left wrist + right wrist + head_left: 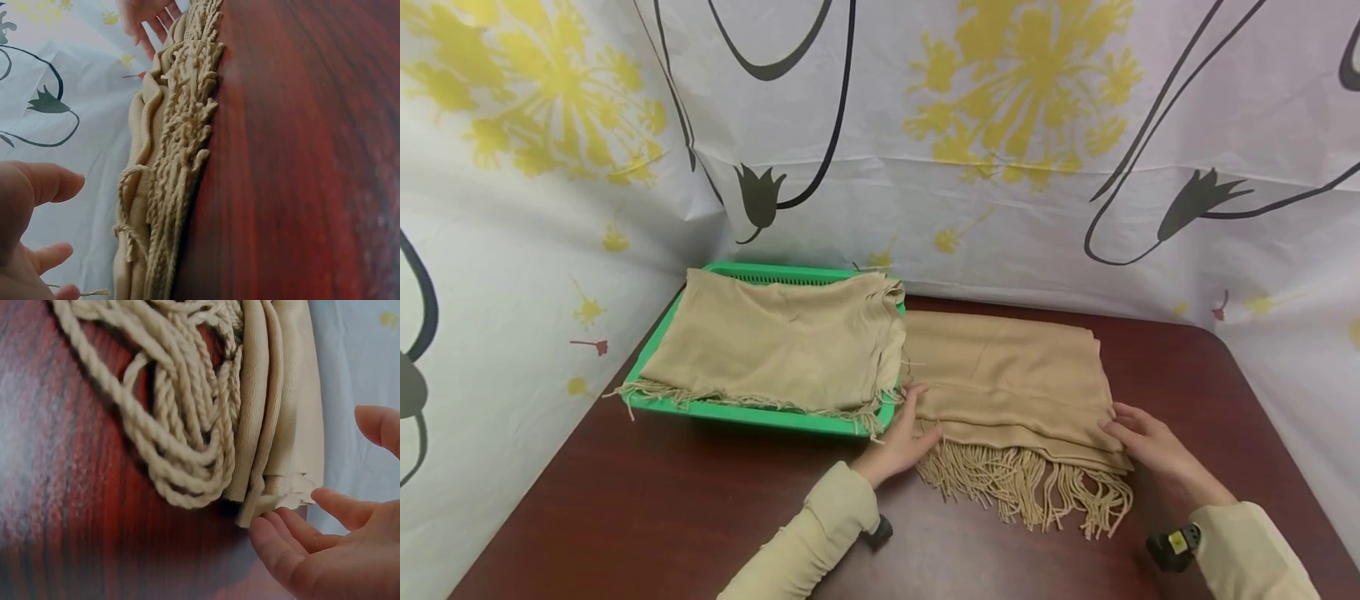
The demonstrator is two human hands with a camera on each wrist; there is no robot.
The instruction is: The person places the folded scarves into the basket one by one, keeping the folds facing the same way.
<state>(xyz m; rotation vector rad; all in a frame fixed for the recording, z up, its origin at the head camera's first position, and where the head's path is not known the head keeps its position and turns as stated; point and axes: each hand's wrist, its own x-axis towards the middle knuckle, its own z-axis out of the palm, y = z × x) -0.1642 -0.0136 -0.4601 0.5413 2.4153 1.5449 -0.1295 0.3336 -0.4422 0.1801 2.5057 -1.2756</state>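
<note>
A folded tan scarf (1011,375) lies flat on the table, its twisted fringe (1022,483) spread toward the near side. At its left edge is my left hand (904,437), thumb and fingers spread apart beside the cloth. My right hand (1150,442) is at the opposite edge, and in the right wrist view its fingertips (265,531) touch the folded layers (287,487). Another folded fringed scarf (775,337) lies in a green basket (715,408) to the left, covering most of it and hanging over the near rim.
The dark red wooden table (700,500) has a rounded far right corner. A white curtain (865,108) with yellow and grey flowers surrounds its back and sides. The basket's right side stands close against the scarf on the table.
</note>
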